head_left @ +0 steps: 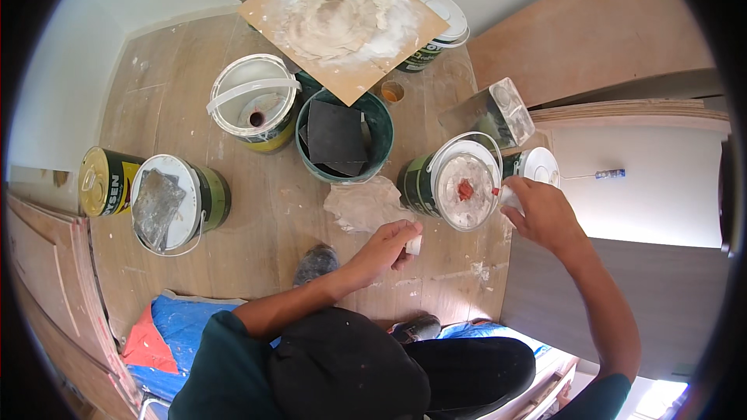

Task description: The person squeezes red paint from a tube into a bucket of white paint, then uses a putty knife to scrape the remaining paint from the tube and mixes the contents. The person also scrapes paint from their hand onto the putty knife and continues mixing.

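My left hand [387, 248] is closed around a small off-white piece [415, 245]; its kind is not clear. To the right, my right hand [547, 213] grips a small white tube [510, 199] with red at its tip [496, 191]. That tip is beside the rim of a bucket whose white lid [464, 214] faces up. On the lid lies a pale, smeared layer with a red blob [465, 189] in its middle. A crumpled beige cloth or paper [364, 205] rests on the floor between my left hand and a green bucket [383, 140].
Dark sheets [336, 134] stick out of the green bucket. Beyond it is a board [420, 19] smeared with white paste. An open white bucket [233, 78], a lidded bucket [214, 201], a yellow-topped can [95, 180] and a rectangular tin [510, 113] stand around. Wooden panels [599, 31] lean at right.
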The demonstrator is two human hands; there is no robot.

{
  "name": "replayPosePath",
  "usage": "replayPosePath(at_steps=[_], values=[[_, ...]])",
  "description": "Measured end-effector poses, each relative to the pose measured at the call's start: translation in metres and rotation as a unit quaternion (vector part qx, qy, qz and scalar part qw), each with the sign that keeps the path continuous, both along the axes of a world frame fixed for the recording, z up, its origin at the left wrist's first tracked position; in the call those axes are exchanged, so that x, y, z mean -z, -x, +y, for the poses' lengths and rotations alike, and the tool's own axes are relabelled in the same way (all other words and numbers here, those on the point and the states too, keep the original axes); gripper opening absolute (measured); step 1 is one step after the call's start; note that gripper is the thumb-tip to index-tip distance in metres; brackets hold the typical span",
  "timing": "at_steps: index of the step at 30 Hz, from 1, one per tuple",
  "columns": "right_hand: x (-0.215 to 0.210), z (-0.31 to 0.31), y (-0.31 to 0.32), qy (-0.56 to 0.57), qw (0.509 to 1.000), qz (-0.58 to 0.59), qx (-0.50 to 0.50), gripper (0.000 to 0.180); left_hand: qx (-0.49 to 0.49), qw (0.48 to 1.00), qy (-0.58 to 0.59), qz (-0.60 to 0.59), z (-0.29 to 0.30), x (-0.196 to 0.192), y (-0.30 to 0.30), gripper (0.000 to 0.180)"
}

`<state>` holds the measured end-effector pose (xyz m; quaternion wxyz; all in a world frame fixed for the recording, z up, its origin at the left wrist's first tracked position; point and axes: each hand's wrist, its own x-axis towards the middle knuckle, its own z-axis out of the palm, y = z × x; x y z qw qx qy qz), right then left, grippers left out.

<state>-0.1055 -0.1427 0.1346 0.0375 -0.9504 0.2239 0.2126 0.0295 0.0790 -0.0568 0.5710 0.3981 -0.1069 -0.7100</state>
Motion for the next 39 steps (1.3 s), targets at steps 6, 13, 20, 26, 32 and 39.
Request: replayPosePath(at_steps=[6, 13, 20, 26, 32, 39], values=[[0.005, 0.004, 0.001, -0.038, 0.995, 0.027, 0.085, 0.033, 0.014, 0.999, 0.025, 0.025, -0.002, -0.001, 0.004, 0.033], [0.012, -0.002, 0.001, -0.152, 0.982, 0.010, 0.107, 0.039, 0.074, 0.990, 0.098, 0.063, -0.009, -0.003, 0.029, 0.039], [0.030, -0.019, 0.011, -0.180, 0.976, -0.024, 0.119, 0.027, 0.113, 0.989, 0.095, 0.005, -0.057, -0.043, 0.059, 0.037], [0.024, -0.011, 0.005, -0.206, 0.966, -0.016, 0.157, 0.021, -0.034, 0.989, 0.085, 0.114, -0.097, -0.047, 0.086, 0.034], [0.028, -0.017, 0.001, -0.201, 0.964, -0.001, 0.173, 0.026, -0.094, 0.985, 0.058, 0.130, -0.111, -0.038, 0.106, 0.035], [0.046, -0.025, 0.000, -0.234, 0.950, -0.028, 0.203, 0.028, -0.181, 0.973, -0.031, 0.139, -0.123, -0.055, 0.105, 0.034]])
